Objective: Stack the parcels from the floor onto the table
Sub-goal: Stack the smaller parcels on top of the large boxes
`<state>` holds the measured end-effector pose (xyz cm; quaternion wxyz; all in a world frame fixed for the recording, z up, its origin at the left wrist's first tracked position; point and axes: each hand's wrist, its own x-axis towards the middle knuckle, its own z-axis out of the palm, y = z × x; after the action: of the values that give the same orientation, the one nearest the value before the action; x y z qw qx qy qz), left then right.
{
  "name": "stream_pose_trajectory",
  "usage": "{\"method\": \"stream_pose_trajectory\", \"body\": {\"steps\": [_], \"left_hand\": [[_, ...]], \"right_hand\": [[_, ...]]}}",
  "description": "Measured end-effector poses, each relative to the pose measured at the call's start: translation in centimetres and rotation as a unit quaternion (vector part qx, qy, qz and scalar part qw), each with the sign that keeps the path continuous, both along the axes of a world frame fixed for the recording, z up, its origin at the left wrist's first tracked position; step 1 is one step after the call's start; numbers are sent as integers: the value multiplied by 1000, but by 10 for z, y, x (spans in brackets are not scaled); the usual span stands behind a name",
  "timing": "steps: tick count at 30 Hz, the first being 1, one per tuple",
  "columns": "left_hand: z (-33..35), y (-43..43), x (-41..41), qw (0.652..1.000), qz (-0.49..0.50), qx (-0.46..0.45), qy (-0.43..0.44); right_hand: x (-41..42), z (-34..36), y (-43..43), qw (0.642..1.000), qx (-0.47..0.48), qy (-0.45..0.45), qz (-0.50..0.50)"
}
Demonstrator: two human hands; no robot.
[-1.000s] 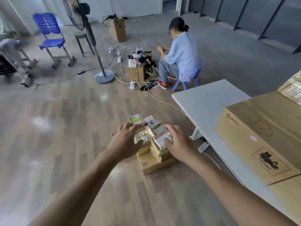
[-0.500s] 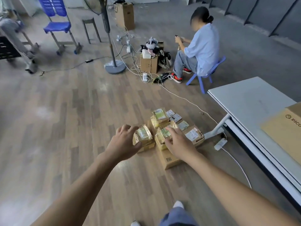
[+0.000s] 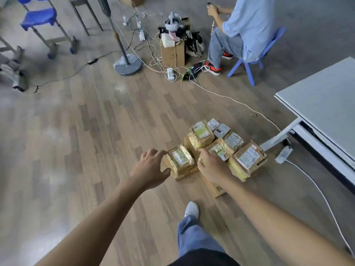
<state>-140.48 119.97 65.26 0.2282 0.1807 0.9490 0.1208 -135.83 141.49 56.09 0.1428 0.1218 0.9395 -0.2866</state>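
The step in hand looks like the pick-up: both arms reach down toward the parcels (image 3: 217, 146) clustered on the floor (image 3: 76, 150), and nothing is lifted yet. The left hand (image 3: 148, 168) hovers just at 9 o'clock of the nearest parcel (image 3: 180, 160), its fingers (image 3: 155, 153) spread and curled, empty, with the fingertips close to the parcel's left edge; whether they touch it cannot be told. The right hand (image 3: 212, 167) lies at 3 o'clock of that same parcel, palm down over the middle of the pile, fingers loosely open and holding nothing; what is under the palm is hidden.

The next move, as I judge it, calls for both hands to close on opposite sides of the near parcel, lift it clear of the neighbours, and carry it toward 2 o'clock, where the table (image 3: 322, 104) stands. The part of the table in view is bare.

The parcels are small brown cardboard boxes, several wrapped in glossy tape with white or greenish labels on top. They sit tight together, some resting on a flat carton (image 3: 215, 187) beneath. The shiny tape may be slippery, so a firm side grip seems wise. A white cable (image 3: 230, 97) runs across the floor between pile and table.
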Motion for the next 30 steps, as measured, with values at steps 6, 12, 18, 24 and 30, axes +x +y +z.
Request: {"method": "stream_pose_trajectory", "body": {"steps": [6, 12, 18, 24, 30], "left_hand": [[-27, 14, -95, 999, -10, -17, -38], [-81, 31, -169, 992, -68, -43, -96], [-170, 52, -247, 976, -151, -48, -150], [-303, 69, -309, 955, -163, -61, -241], [-437, 82, -343, 944, -216, -87, -233]], "right_hand": [[-69, -34, 8, 998, -2, -56, -26], [-113, -83, 10, 990, -19, -94, -101], [-148, -148, -3, 970, -18, -124, -208], [-166, -244, -34, 924, -28, -158, -347], [-165, -366, -64, 883, -68, -198, -420]]}}
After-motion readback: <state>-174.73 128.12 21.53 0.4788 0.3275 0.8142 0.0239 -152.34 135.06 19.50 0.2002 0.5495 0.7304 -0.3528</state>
